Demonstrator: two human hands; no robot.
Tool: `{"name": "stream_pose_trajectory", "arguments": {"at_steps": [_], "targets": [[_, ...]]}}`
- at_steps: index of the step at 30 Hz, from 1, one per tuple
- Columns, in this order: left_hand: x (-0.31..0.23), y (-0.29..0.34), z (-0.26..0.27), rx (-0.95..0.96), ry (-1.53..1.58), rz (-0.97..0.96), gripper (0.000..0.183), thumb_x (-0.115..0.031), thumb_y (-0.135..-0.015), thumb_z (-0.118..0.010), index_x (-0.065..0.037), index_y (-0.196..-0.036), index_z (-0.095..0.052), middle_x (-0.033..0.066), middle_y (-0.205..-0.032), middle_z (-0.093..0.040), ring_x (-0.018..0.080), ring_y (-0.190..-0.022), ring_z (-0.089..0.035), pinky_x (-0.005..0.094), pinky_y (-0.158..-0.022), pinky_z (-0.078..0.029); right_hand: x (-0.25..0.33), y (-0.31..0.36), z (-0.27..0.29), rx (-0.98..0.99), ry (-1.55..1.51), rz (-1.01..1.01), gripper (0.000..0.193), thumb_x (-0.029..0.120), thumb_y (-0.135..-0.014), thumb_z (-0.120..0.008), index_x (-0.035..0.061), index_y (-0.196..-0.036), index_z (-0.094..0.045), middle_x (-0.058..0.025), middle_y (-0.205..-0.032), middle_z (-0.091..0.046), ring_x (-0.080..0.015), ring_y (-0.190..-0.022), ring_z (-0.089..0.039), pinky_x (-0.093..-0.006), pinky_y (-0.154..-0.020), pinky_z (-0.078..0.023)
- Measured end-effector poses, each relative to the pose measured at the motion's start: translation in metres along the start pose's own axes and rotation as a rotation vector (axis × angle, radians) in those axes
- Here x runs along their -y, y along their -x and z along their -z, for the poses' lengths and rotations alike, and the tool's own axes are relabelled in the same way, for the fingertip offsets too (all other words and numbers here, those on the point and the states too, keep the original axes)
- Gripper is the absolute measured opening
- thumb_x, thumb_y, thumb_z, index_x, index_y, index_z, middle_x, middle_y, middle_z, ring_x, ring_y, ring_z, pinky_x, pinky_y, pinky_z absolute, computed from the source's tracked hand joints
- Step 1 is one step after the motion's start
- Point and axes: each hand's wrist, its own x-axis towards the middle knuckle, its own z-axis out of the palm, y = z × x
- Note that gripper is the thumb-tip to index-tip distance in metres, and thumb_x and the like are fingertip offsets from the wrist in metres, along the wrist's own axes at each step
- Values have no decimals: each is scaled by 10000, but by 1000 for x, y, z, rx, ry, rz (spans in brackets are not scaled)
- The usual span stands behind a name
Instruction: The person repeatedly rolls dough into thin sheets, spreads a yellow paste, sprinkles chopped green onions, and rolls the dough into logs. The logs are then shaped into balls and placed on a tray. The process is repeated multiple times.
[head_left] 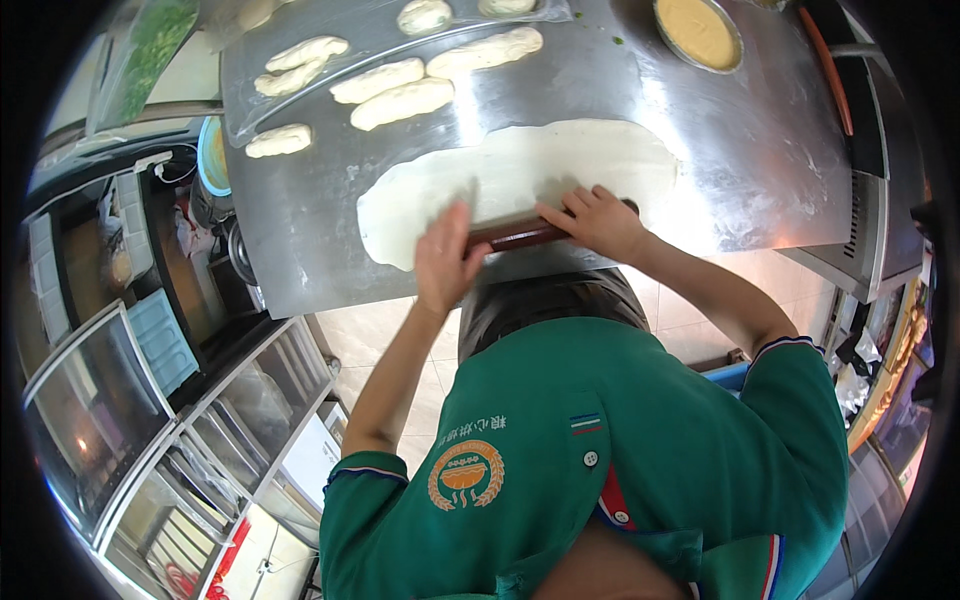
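Your green shirt (650,430) fills the lower part of the view, nearest the camera, with your forearms reaching up from its sleeves to the bench (300,215). Between your hands lies a dark brown rolling pin (520,234), set across the near side of a wide, flat sheet of dough (530,160). Your left hand (443,258) covers the pin's left end, fingers pointing forward and thumb apart from them. Your right hand (602,225) rests over the pin near its other end, fingers slightly spread; the dark tip shows just past them. Whether either one grips the pin or only presses on it, you cannot tell. Beyond the sheet, toward the left, lie several long dough pieces (402,103); a bowl (741,48) of yellow mixture stands at the far right.
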Motion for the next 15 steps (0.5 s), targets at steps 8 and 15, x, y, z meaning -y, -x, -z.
{"name": "stream_pose_trajectory", "arguments": {"at_steps": [8,15], "targets": [[14,44,10,81,-373,-175,710,-223,-794,-763,-182,-1472,-556,51,-1404,-582,273,-1254,-536,469,-1094,-361,28,-33,-2,-61,1,55,692,451,-877,-719,163,-1455,-468,-114,-1164,-570,-305,-1107,-555,-414,-899,-487],[62,-93,-6,-4,-306,-23,821,-544,-944,-605,-152,-1610,-328,154,-1670,-281,331,-1496,-346,683,-1177,-190,-44,-106,5,-183,41,-49,805,499,-883,-687,118,-1532,-400,-130,-1213,-580,-308,-1137,-578,-411,-935,-495]]}}
